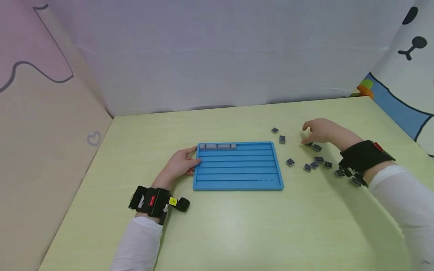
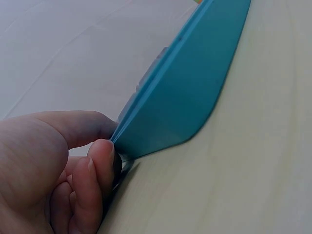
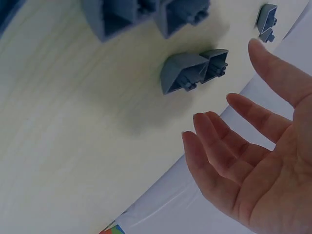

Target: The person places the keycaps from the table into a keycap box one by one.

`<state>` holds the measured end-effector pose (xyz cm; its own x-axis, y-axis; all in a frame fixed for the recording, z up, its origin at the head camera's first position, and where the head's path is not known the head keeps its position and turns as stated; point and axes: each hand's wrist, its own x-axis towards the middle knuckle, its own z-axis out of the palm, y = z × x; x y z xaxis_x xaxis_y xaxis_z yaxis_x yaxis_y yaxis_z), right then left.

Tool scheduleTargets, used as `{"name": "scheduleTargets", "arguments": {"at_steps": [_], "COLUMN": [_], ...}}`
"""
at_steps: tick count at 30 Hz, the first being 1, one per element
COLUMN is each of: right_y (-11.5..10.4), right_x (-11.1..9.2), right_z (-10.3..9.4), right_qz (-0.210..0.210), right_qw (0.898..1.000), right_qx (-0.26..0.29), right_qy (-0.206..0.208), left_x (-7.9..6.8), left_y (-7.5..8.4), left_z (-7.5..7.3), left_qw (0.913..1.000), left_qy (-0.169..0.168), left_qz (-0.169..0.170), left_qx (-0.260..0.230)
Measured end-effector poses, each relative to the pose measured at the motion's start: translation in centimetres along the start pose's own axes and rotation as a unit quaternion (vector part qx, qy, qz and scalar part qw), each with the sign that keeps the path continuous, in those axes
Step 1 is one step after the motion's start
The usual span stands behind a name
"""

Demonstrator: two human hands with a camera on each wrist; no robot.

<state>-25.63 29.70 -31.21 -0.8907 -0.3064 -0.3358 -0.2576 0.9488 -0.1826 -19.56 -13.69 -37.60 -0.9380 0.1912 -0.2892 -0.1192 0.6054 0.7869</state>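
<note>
My left hand (image 1: 179, 162) grips the left edge of a blue ridged tray (image 1: 237, 164), its thumb at the rim. In the left wrist view, the fingers pinch the corner of the tray (image 2: 180, 92), which looks tilted there. A short row of grey keycaps (image 1: 217, 146) lies in the tray's top channel, at its left end. My right hand (image 1: 322, 130) hovers over the right of the table, fingers loosely bent and holding nothing. Near its fingertips lies a grey keycap (image 1: 317, 148). The right wrist view shows upturned keycaps (image 3: 184, 70) apart from the fingers.
Several more loose keycaps (image 1: 319, 159) are scattered between the tray and the right forearm. Two others, including one keycap (image 1: 275, 130), lie beyond the tray's upper right corner. A pale fabric wall (image 1: 217, 67) stands behind the light wooden table (image 1: 230, 229).
</note>
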Motion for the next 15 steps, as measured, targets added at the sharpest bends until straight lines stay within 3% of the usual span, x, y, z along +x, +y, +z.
{"name": "scheduleTargets", "arguments": {"at_steps": [8,15], "right_y": [0.6,0.6], "right_x": [0.1,0.2], "right_z": [1.0,1.4], "right_qz": [-0.009,-0.021], "right_qw": [1.000,1.000], "right_qx": [0.000,0.005], "right_qy": [-0.021,-0.010], "left_x": [-0.1,-0.1], "left_y": [0.0,0.1], "left_z": [0.1,0.1], "left_qw": [1.0000,1.0000], "left_qy": [0.000,0.002], "left_qz": [0.002,-0.001], "left_qx": [-0.004,-0.005]}}
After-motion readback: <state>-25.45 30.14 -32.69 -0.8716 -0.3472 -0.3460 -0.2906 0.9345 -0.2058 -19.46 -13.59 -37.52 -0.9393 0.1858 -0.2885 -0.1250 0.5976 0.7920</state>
